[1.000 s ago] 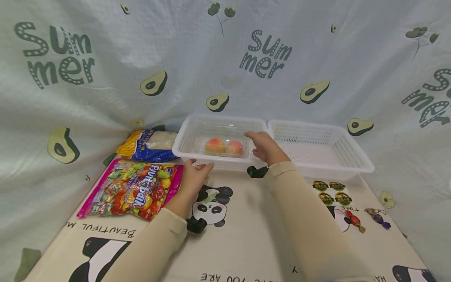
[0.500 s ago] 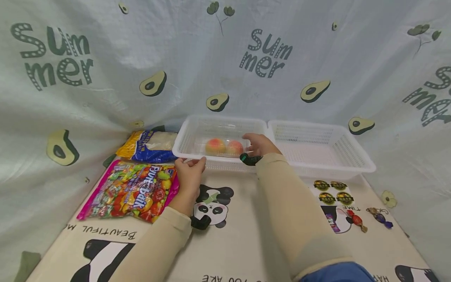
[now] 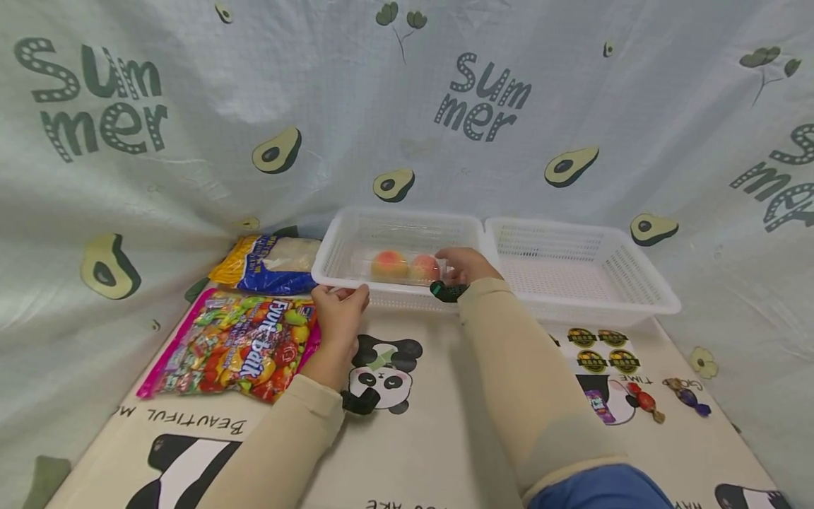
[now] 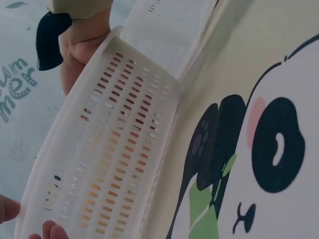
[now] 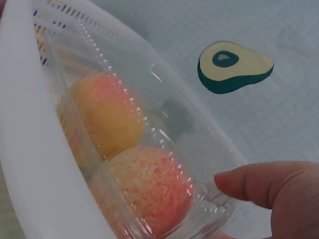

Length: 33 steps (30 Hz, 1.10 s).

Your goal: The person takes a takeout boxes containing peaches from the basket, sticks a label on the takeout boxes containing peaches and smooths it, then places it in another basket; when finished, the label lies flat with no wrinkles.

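Note:
Two yellow-pink peaches (image 3: pixel 389 265) lie inside a clear plastic box (image 5: pixel 212 196), within the left white basket (image 3: pixel 407 297). My right hand (image 3: pixel 469 265) reaches over the front rim to the right end of the box. In the right wrist view its thumb (image 5: pixel 239 184) presses the box's corner; the other fingers are mostly hidden below. My left hand (image 3: pixel 340 314) pinches the same basket's front rim near its left corner. The left wrist view shows fingertips (image 4: pixel 54 230) on the basket's slotted wall, with another at the rim's far side.
A second white basket (image 3: pixel 559 276) stands right against the first. On the left lie a Fruit-balik candy bag (image 3: pixel 248 346) and a blue-yellow bag (image 3: pixel 280 261). Wrapped candies (image 3: pixel 647 403) and a sheet of round stickers (image 3: pixel 600 350) lie at right. A printed curtain (image 3: pixel 407 106) hangs behind.
My right hand has moved left and down from above the basket's right side onto the box's end. My left hand has shifted slightly left along the rim. The box and peaches stay put.

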Available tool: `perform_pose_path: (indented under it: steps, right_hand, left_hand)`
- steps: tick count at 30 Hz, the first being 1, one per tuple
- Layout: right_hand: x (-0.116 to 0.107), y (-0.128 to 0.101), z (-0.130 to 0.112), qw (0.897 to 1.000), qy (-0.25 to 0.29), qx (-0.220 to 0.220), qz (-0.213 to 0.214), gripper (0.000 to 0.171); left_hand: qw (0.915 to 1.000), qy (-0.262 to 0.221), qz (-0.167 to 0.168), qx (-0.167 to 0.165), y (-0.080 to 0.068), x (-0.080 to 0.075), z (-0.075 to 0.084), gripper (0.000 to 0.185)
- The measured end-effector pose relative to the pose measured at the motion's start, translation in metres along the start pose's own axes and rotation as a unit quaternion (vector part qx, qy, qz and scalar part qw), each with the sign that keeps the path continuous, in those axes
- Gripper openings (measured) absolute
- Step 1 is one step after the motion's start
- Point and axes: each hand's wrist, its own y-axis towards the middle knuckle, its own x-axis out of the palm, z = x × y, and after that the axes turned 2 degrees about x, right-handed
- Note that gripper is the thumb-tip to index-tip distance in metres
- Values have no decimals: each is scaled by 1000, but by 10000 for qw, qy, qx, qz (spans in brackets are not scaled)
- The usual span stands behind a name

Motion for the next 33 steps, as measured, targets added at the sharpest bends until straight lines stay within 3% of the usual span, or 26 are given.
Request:
perform_pose_path:
  steps: [9,20,25,33]
  right_hand:
    - [-2,-5,-1,9992,152,-269,242,79]
    - [0,-21,-4,9946,669,-625,491,62]
    - [-4,-31,-7,9933,536,-803,639,63]
    - [-15,-51,-7,9869,844,-1202,672,67]
  left_hand:
    - [9999,71,44,-139,0,-2,4,68]
    - [9997,-119,-49,-210,2,-8,8,63]
    - [9996,-72,5,-268,5,-9,8,60]
    - [9994,174,-10,-313,5,-10,11,60]
